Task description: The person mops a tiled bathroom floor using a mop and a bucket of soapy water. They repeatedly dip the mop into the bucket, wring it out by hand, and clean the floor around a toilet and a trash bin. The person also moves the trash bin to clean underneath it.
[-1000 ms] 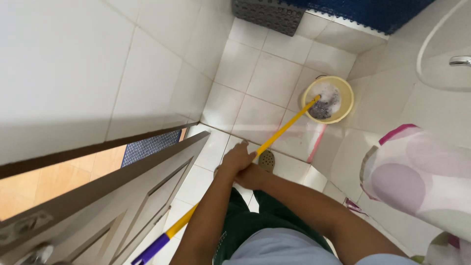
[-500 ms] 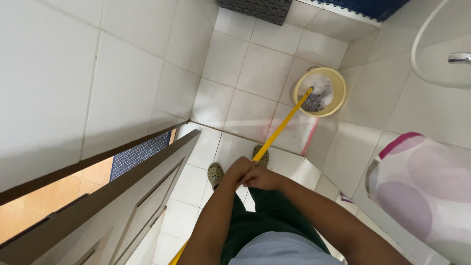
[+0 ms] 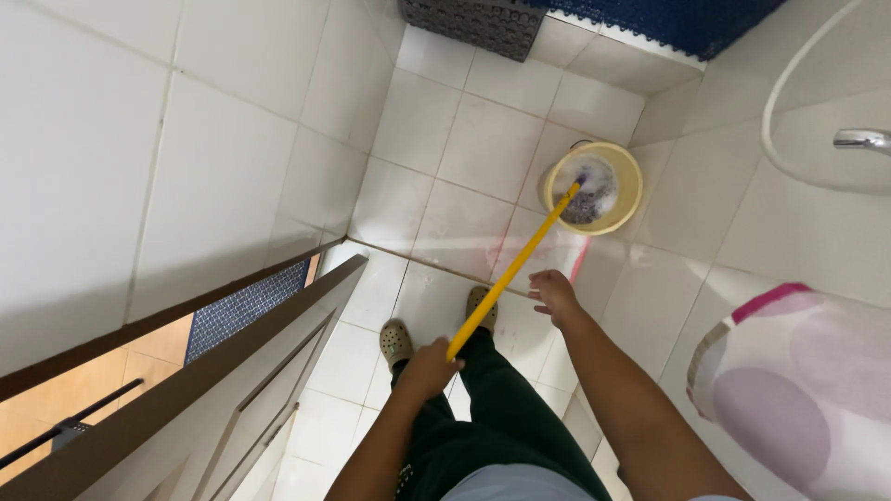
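Note:
A long yellow mop handle (image 3: 516,266) slants from my body down to a round yellow bucket (image 3: 625,171) on the white tiled floor. The grey-white mop head (image 3: 590,192) rests inside the bucket. My left hand (image 3: 429,364) is closed around the handle's near end. Just to the right of the handle hovers my right hand (image 3: 555,294), fingers spread and off the stick. My two feet in beige clogs (image 3: 396,341) stand on the tiles below.
A brown door (image 3: 232,390) stands open at the left, with a blue mat (image 3: 243,309) behind it. A white wall rises on the left. A blue mat (image 3: 687,20) and a dark grid mat (image 3: 473,23) lie at the far end. A white-and-pink patterned cloth (image 3: 798,380) hangs at right, below a tap (image 3: 861,139).
My right hand has let go of the mop handle and moved to its right side with fingers spread. My left hand has slid lower on the handle. The view has tilted up slightly.

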